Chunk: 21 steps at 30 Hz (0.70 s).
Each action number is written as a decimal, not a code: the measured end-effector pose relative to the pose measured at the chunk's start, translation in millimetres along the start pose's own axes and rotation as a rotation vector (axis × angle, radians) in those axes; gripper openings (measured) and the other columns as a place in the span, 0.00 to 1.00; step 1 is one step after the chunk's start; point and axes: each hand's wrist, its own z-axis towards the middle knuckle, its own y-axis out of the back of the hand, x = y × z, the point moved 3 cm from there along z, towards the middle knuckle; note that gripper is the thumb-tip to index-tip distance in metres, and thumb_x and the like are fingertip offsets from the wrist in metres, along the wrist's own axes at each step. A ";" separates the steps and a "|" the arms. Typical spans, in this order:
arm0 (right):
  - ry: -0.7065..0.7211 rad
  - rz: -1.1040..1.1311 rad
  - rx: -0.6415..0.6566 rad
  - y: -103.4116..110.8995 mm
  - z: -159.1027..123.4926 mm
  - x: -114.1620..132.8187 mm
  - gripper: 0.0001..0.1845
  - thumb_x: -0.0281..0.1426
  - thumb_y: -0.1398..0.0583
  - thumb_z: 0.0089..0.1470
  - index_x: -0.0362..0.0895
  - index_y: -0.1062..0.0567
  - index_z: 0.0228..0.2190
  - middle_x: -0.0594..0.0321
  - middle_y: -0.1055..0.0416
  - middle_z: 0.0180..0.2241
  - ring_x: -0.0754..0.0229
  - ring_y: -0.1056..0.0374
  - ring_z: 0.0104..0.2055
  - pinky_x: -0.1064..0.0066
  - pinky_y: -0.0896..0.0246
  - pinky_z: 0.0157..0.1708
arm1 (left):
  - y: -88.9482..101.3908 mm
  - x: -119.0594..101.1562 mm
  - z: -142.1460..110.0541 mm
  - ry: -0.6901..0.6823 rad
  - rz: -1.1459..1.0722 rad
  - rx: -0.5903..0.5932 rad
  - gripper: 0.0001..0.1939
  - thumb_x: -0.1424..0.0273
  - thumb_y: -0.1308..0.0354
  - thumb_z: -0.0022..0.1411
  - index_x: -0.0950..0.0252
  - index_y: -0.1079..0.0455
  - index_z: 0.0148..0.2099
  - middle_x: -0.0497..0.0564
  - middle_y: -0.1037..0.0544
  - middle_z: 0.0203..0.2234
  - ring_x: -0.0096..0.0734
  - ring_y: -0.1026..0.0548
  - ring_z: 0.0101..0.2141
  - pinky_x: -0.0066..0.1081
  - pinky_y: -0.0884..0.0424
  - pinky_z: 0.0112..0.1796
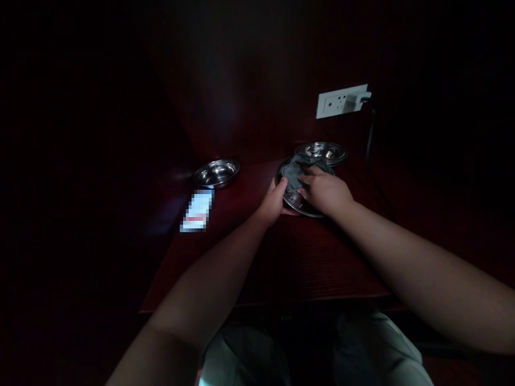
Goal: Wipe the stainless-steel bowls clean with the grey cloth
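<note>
Between the two hands, above the dark red table [314, 268], is a shiny metal dish [302, 206] with a grey cloth [292, 176] in it. The left hand [272, 202] grasps the dish's left edge, thumb uppermost; the right hand [329, 192] has its fingers on the cloth, though whether they pinch it I cannot tell. Just beyond the hands sits a second dish [336, 156]; left of them, a third dish [217, 174] and a bright, pixelated rectangle [197, 210]; above and beyond, a wall socket [333, 104].
</note>
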 end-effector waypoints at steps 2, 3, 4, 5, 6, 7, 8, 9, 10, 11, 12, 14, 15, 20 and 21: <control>-0.025 -0.017 0.011 1.1 0.2 -1.5 0.19 0.36 0.45 0.56 0.46 0.24 0.47 0.53 0.36 0.56 0.45 0.32 0.48 0.57 0.35 0.44 | 1.7 0.3 0.3 -0.016 0.004 -0.004 0.24 0.54 0.50 0.62 0.50 0.43 0.58 0.55 0.31 0.53 0.44 0.26 0.44 0.50 0.25 0.38; -0.032 -0.024 0.010 1.8 0.5 -2.2 0.18 0.35 0.45 0.55 0.45 0.23 0.46 0.51 0.35 0.55 0.45 0.33 0.48 0.57 0.35 0.44 | 2.4 0.4 0.3 -0.022 0.007 -0.002 0.23 0.55 0.50 0.61 0.50 0.43 0.58 0.55 0.31 0.53 0.44 0.26 0.44 0.50 0.25 0.38; -0.037 -0.032 0.007 2.8 0.7 -2.8 0.18 0.35 0.45 0.55 0.44 0.23 0.44 0.49 0.34 0.53 0.44 0.34 0.48 0.58 0.36 0.43 | 2.9 0.6 0.2 -0.026 0.011 -0.003 0.23 0.55 0.50 0.61 0.50 0.43 0.58 0.55 0.31 0.53 0.44 0.26 0.44 0.50 0.24 0.38; -0.044 -0.044 0.000 3.9 1.1 -3.5 0.17 0.34 0.45 0.55 0.44 0.22 0.43 0.48 0.33 0.51 0.43 0.34 0.48 0.58 0.36 0.43 | 3.3 0.7 0.1 -0.029 0.013 -0.002 0.23 0.55 0.50 0.61 0.50 0.43 0.58 0.54 0.30 0.52 0.43 0.26 0.44 0.49 0.24 0.38; -0.052 -0.060 -0.006 5.0 1.3 -4.2 0.17 0.34 0.46 0.55 0.43 0.22 0.42 0.47 0.32 0.49 0.43 0.35 0.48 0.58 0.36 0.42 | 3.4 0.8 -0.2 -0.030 0.015 -0.001 0.23 0.55 0.50 0.62 0.50 0.43 0.58 0.54 0.30 0.52 0.43 0.25 0.44 0.49 0.24 0.37; -0.059 -0.077 -0.007 6.2 1.6 -4.8 0.17 0.33 0.46 0.55 0.42 0.21 0.41 0.46 0.31 0.47 0.44 0.34 0.47 0.59 0.36 0.41 | 3.3 0.8 -0.6 -0.031 0.014 -0.002 0.23 0.56 0.50 0.62 0.50 0.43 0.59 0.54 0.30 0.52 0.43 0.25 0.44 0.48 0.24 0.37; -0.069 -0.095 -0.002 7.2 1.7 -5.5 0.17 0.32 0.46 0.54 0.41 0.21 0.39 0.46 0.30 0.45 0.45 0.33 0.45 0.60 0.36 0.40 | 3.1 0.7 -1.0 -0.032 0.012 -0.004 0.23 0.56 0.51 0.62 0.50 0.43 0.59 0.54 0.30 0.52 0.43 0.25 0.43 0.48 0.24 0.37; -0.078 -0.111 0.008 8.1 1.7 -6.1 0.17 0.33 0.46 0.53 0.40 0.21 0.39 0.46 0.29 0.44 0.46 0.32 0.44 0.61 0.36 0.38 | 2.8 0.5 -1.3 -0.034 0.009 -0.010 0.24 0.56 0.51 0.62 0.50 0.44 0.59 0.54 0.30 0.52 0.43 0.25 0.43 0.48 0.24 0.37; -0.085 -0.123 0.022 8.8 1.6 -6.6 0.17 0.33 0.45 0.52 0.40 0.21 0.38 0.47 0.29 0.42 0.47 0.32 0.42 0.62 0.36 0.37 | 2.6 0.4 -1.6 -0.036 0.007 -0.018 0.24 0.56 0.51 0.62 0.50 0.44 0.59 0.54 0.30 0.53 0.43 0.25 0.43 0.48 0.24 0.37; -0.091 -0.130 0.040 9.3 1.3 -6.9 0.17 0.34 0.45 0.51 0.39 0.21 0.37 0.46 0.28 0.41 0.47 0.31 0.41 0.63 0.36 0.36 | 2.3 0.4 -1.8 -0.039 0.005 -0.027 0.24 0.56 0.51 0.62 0.51 0.44 0.59 0.54 0.30 0.53 0.43 0.25 0.43 0.48 0.24 0.37; -0.094 -0.132 0.064 9.5 0.8 -7.1 0.18 0.36 0.44 0.51 0.39 0.21 0.37 0.46 0.28 0.41 0.47 0.30 0.40 0.63 0.37 0.35 | 2.2 0.5 -1.7 -0.045 0.002 -0.038 0.24 0.57 0.51 0.62 0.51 0.43 0.59 0.54 0.30 0.53 0.44 0.25 0.44 0.48 0.24 0.37; -0.088 -0.131 0.114 9.2 -0.5 -6.8 0.20 0.39 0.44 0.49 0.38 0.21 0.36 0.45 0.27 0.39 0.47 0.30 0.39 0.62 0.37 0.33 | 2.5 0.9 -0.8 -0.071 -0.002 -0.062 0.23 0.58 0.51 0.62 0.52 0.43 0.59 0.54 0.30 0.53 0.44 0.26 0.46 0.48 0.26 0.41; -0.080 -0.129 0.135 9.0 -1.3 -6.4 0.21 0.41 0.44 0.49 0.38 0.21 0.36 0.45 0.27 0.39 0.46 0.29 0.38 0.62 0.37 0.32 | 3.0 1.3 0.1 -0.091 -0.001 -0.073 0.22 0.58 0.52 0.63 0.53 0.42 0.59 0.54 0.30 0.54 0.44 0.28 0.48 0.48 0.27 0.43; -0.025 -0.069 0.264 8.2 -4.9 -3.9 0.19 0.41 0.46 0.49 0.41 0.21 0.31 0.49 0.25 0.32 0.47 0.29 0.35 0.63 0.39 0.30 | 7.8 4.2 6.6 -0.209 0.047 -0.129 0.20 0.59 0.53 0.64 0.58 0.37 0.55 0.53 0.30 0.54 0.40 0.33 0.55 0.43 0.35 0.53; -0.006 -0.025 0.300 8.4 -5.6 -2.9 0.18 0.40 0.46 0.48 0.42 0.22 0.30 0.51 0.26 0.30 0.49 0.30 0.34 0.63 0.40 0.30 | 8.7 4.7 7.8 -0.229 0.058 -0.139 0.20 0.59 0.53 0.64 0.59 0.37 0.55 0.53 0.29 0.53 0.40 0.33 0.55 0.41 0.36 0.54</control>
